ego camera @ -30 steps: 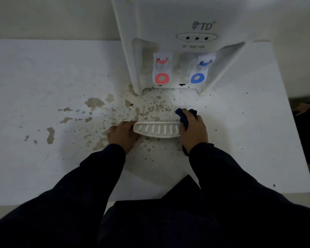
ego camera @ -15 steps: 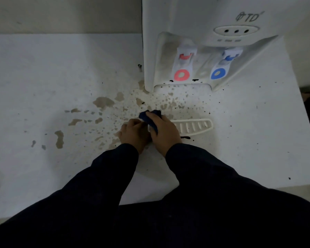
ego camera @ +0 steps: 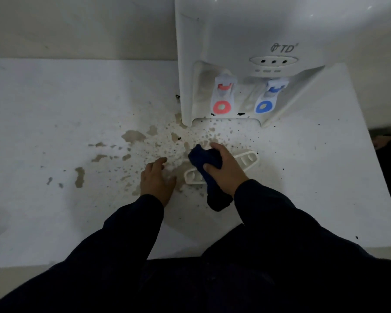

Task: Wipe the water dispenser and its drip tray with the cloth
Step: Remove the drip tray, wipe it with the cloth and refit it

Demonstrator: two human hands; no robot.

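Observation:
The white water dispenser (ego camera: 246, 41) stands at the back right of the table, with a red tap (ego camera: 222, 96) and a blue tap (ego camera: 268, 98). Its white slotted drip tray (ego camera: 250, 158) lies loose on the table in front of it, tilted, mostly under my right hand. My right hand (ego camera: 226, 170) grips the dark blue cloth (ego camera: 204, 160) and presses it on the tray's middle; the cloth's tail hangs toward me. My left hand (ego camera: 156, 179) rests flat on the table just left of the tray's near end, fingers apart, holding nothing.
The white table (ego camera: 54, 109) carries brown stains (ego camera: 133, 135) and dark specks spread left and in front of the dispenser. Its right edge (ego camera: 370, 154) drops to a dark floor. A wall runs along the back.
My left hand has let go of the tray's left end and now lies on the table. My right hand has slid the cloth right to the tray's middle. The tray has turned askew.

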